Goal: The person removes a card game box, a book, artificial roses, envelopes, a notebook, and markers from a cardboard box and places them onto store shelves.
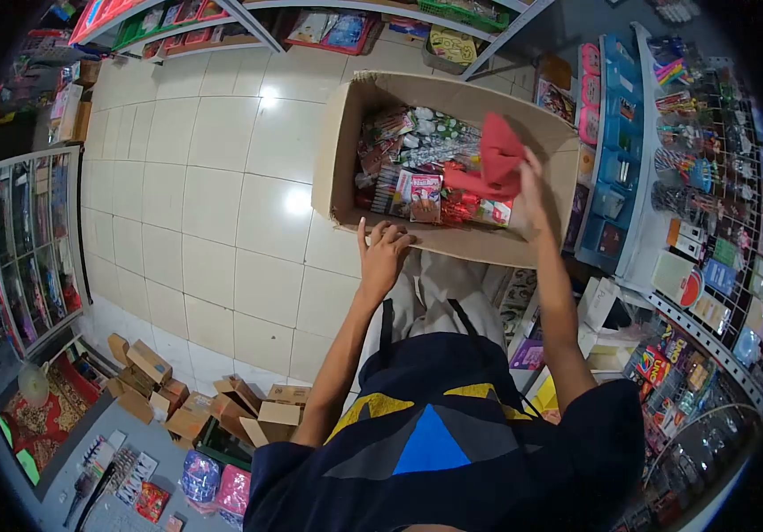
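Observation:
A large open cardboard box (452, 241) stands in front of me, holding small packets, silvery and red shiny wrappings and a packet with a red top (426, 197). My left hand (383, 253) rests on the box's near edge, towards its left corner, with the fingers spread and nothing held. Inside the right part of the box, my right hand (530, 191) is closed on a red cloth (500, 155), which hangs over the contents. The fingertips of that hand are partly hidden behind the cloth.
White shelving with hanging goods (700, 160) runs along the right. Blue baskets (619, 133) stand just beyond the box's right side. Small cardboard boxes (148, 362) are piled at the lower left. A glass case (35, 239) stands at the far left.

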`<state>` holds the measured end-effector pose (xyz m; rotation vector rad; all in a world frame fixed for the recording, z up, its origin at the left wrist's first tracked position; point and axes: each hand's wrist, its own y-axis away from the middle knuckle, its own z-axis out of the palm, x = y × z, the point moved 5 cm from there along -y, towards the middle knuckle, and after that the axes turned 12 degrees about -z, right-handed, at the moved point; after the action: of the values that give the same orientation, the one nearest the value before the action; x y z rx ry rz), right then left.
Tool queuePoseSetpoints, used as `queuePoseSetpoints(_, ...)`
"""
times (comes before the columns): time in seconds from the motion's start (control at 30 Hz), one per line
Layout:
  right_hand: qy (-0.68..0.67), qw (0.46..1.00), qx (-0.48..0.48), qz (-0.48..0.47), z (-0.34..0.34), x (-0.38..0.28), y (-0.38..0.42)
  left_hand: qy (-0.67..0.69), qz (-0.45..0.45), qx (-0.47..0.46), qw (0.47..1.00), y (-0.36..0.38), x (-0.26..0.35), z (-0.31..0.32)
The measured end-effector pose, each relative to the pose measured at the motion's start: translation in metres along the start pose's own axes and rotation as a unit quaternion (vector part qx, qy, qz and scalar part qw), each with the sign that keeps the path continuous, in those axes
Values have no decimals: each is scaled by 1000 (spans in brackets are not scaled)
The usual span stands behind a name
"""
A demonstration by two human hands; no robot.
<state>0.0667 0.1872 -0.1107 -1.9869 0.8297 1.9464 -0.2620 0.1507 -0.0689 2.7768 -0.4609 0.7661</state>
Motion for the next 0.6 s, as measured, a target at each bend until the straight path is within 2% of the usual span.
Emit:
queuePoseSetpoints(0.07,-31,999,-12,-41,-38,10,-12,1,4,-1,1000,3,-1,0)
queuePoseSetpoints(0.1,17,996,16,-83,-63,32,-22,1,5,-3,1000,3,-2,1)
queuePoseSetpoints(0.2,14,996,66,-59,-58,-3,6,6,2,-4,1000,2,0,1)
queuePoseSetpoints(0.33,192,981,-6,-39,-62,9,3,-7,1,-1,1000,1,2,0)
queuePoseSetpoints(0.37,260,963,32,-57,-61,10,0,-8,2,2,1000,1,2,-1)
queuePoseSetpoints(0.47,247,968,25,-43,-50,-4,-1,-10,4,2,1000,2,5,0)
queuePoseSetpoints(0.5,166,983,63,-55,-41,-8,-1,-15,4,1,1000,2,6,0)
queuePoseSetpoints(0.57,114,992,25,-52,-32,10,-10,-27,-3,-16,999,2,6,1)
queuePoseSetpoints(0.6,105,991,-34,-77,-22,22,-13,-30,-4,-13,999,2,6,2)
